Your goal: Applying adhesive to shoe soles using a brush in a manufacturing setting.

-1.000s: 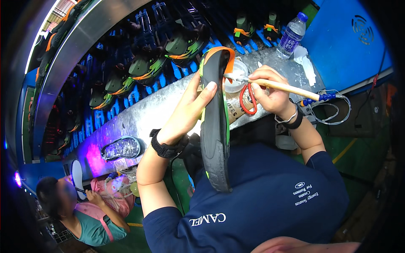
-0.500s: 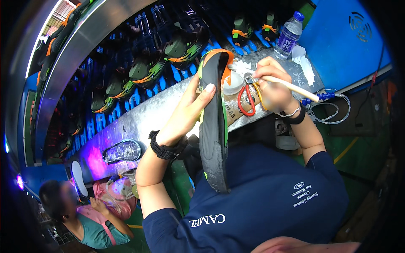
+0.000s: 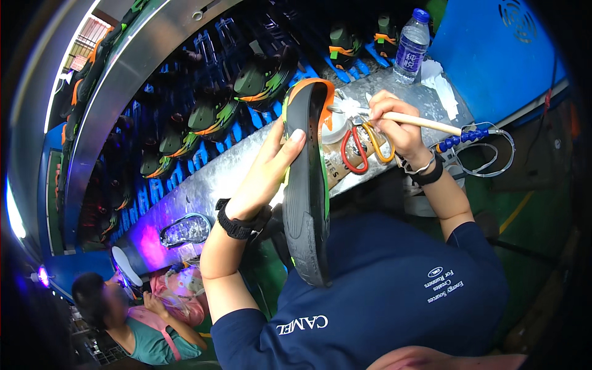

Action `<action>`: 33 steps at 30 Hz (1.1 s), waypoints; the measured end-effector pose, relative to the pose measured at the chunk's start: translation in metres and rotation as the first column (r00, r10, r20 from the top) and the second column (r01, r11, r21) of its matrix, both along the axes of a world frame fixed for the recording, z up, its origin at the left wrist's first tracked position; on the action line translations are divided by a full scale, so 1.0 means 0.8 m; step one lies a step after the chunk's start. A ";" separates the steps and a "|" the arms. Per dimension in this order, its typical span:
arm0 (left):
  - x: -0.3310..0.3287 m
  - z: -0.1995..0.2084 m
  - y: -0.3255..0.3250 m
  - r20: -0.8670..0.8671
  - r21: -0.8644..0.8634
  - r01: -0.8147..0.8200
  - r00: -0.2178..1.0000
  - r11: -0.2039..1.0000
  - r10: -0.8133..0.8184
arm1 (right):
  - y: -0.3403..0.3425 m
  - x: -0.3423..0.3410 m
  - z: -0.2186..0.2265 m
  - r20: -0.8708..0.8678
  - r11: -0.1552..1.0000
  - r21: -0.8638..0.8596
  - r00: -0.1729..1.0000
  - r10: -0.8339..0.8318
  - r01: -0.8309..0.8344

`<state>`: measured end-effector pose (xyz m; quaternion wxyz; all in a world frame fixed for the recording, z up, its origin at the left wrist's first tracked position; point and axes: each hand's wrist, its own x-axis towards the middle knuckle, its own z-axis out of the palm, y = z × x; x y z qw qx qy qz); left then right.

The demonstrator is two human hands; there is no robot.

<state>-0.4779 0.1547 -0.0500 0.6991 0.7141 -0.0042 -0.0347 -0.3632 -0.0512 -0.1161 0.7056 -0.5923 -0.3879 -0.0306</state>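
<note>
Upright in front of me is a shoe sole (image 3: pixel 303 203), dark grey with an orange toe and green edging. My left hand (image 3: pixel 271 160) is closed round its left side, thumb across the black face. My right hand (image 3: pixel 401 129) pinches a brush (image 3: pixel 428 123) by its long cream handle, whose back end joins a blue segmented hose (image 3: pixel 467 138). The brush's tip reaches the orange rim near the toe. Below the right hand lie scissors with one red loop (image 3: pixel 364 161) and one yellow loop (image 3: pixel 388 154). A whitish tub (image 3: pixel 335 131) is partly hidden behind the sole.
A water bottle (image 3: pixel 411 49) and white paper (image 3: pixel 439 89) are on the metal bench (image 3: pixel 256 145). Shoe uppers (image 3: pixel 213 114) stand on blue racks beyond. Another sole (image 3: pixel 186 229) lies farther left. A co-worker (image 3: pixel 145 327) sits at lower left, holding a white-faced sole (image 3: pixel 126 265).
The brush tip has come to the orange rim as my right hand moved slightly left. The sole has shifted a little left and down. The whole view has also shifted slightly.
</note>
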 end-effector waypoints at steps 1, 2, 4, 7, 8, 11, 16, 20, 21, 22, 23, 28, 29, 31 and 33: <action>0.001 0.001 -0.002 -0.009 -0.002 -0.001 1.000 1.000 0.001 | -0.002 0.000 -0.002 -0.034 1.000 0.020 0.999 0.018 -0.018; 0.002 0.002 -0.004 -0.016 0.000 -0.001 1.000 1.000 0.001 | -0.005 -0.002 -0.005 -0.037 0.999 0.035 0.998 0.042 -0.041; 0.005 0.004 -0.008 -0.060 -0.010 0.003 0.998 1.000 -0.003 | -0.013 -0.006 -0.011 -0.108 0.992 0.077 0.988 0.110 -0.102; 0.013 0.007 -0.015 -0.133 -0.022 -0.019 0.991 1.000 0.016 | -0.029 -0.006 -0.017 -0.262 0.933 0.297 0.922 0.284 -0.203; 0.017 0.008 -0.018 -0.134 -0.012 -0.042 0.990 0.999 0.040 | -0.037 -0.006 -0.018 -0.290 0.906 0.380 0.906 0.307 -0.186; 0.028 0.012 -0.028 -0.103 -0.048 -0.064 0.993 0.997 0.058 | -0.063 -0.004 -0.022 -0.338 0.861 0.502 0.898 0.281 -0.080; 0.079 0.077 -0.020 0.080 -0.513 -0.054 0.991 0.857 0.110 | -0.117 -0.013 -0.037 -0.392 0.822 0.533 0.919 0.030 0.201; 0.186 0.196 -0.026 0.476 -0.264 0.011 0.871 0.964 0.121 | -0.144 -0.031 -0.048 -0.489 0.806 0.518 0.873 0.005 0.286; 0.224 0.225 -0.038 0.514 -0.286 0.018 0.847 0.958 0.138 | -0.148 -0.033 -0.049 -0.468 0.792 0.550 0.883 0.029 0.266; 0.265 0.250 -0.057 0.683 -0.203 0.006 0.717 0.979 0.137 | -0.151 -0.036 -0.049 -0.511 0.794 0.511 0.859 -0.026 0.328; 0.306 0.273 -0.083 0.771 -0.139 -0.246 0.581 0.959 0.261 | -0.153 -0.037 -0.049 -0.511 0.793 0.506 0.859 -0.041 0.339; 0.334 0.246 -0.166 0.274 0.549 0.059 0.930 0.834 -0.246 | -0.159 -0.032 -0.046 -0.510 0.767 0.514 0.856 -0.088 0.385; 0.322 0.232 -0.171 0.177 0.621 0.142 0.933 0.771 -0.314 | -0.160 -0.030 -0.046 -0.512 0.766 0.513 0.855 -0.088 0.387; 0.286 0.193 -0.168 0.374 0.605 0.066 0.856 0.794 -0.356 | -0.160 -0.026 -0.048 -0.526 0.779 0.502 0.848 -0.071 0.377; 0.264 0.181 -0.138 0.487 0.575 -0.054 0.824 0.816 -0.289 | -0.162 -0.022 -0.052 -0.535 0.796 0.484 0.843 -0.060 0.364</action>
